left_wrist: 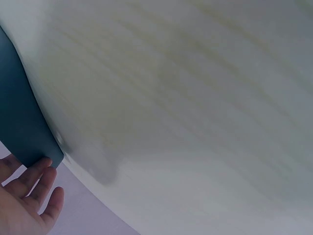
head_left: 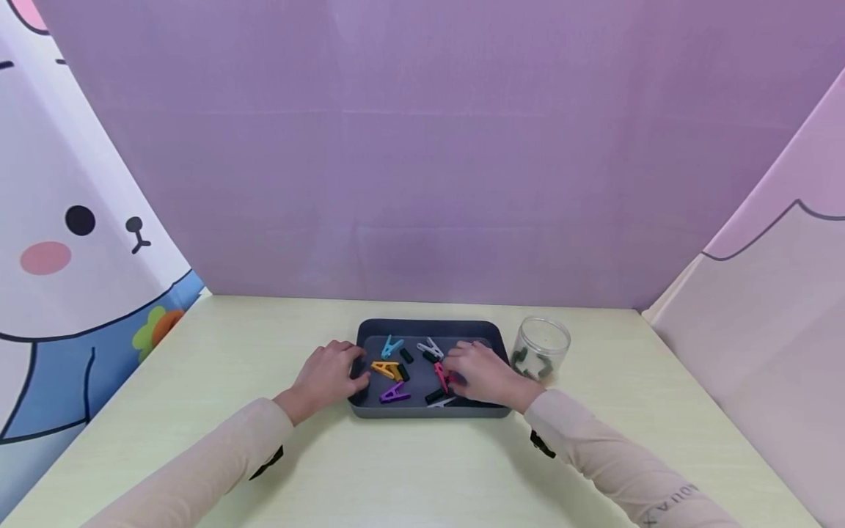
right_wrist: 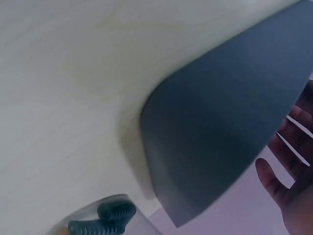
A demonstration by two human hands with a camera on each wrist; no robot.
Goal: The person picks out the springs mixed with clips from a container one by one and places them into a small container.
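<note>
A dark grey rectangular tray (head_left: 429,412) holds several plastic clothes pegs: a light blue peg (head_left: 391,346), a yellow peg (head_left: 386,368), a purple peg (head_left: 394,394), a red peg (head_left: 441,375) and whitish ones. Small dark pieces (head_left: 406,356) lie among them. My left hand (head_left: 326,378) touches the tray's left end, fingers relaxed along the rim; in the left wrist view its fingertips meet the outer wall. Over the tray's right part hovers my right hand (head_left: 485,374), fingers spread close to the red peg. The right wrist view shows its thumb and fingers apart behind the tray wall.
A clear round jar (head_left: 544,334) with dark green ribbed pieces (right_wrist: 116,210) stands just right of the tray, near my right wrist. The pale wooden table (head_left: 409,477) runs back to a purple cloth wall (head_left: 422,183). Printed cloth panels flank both sides.
</note>
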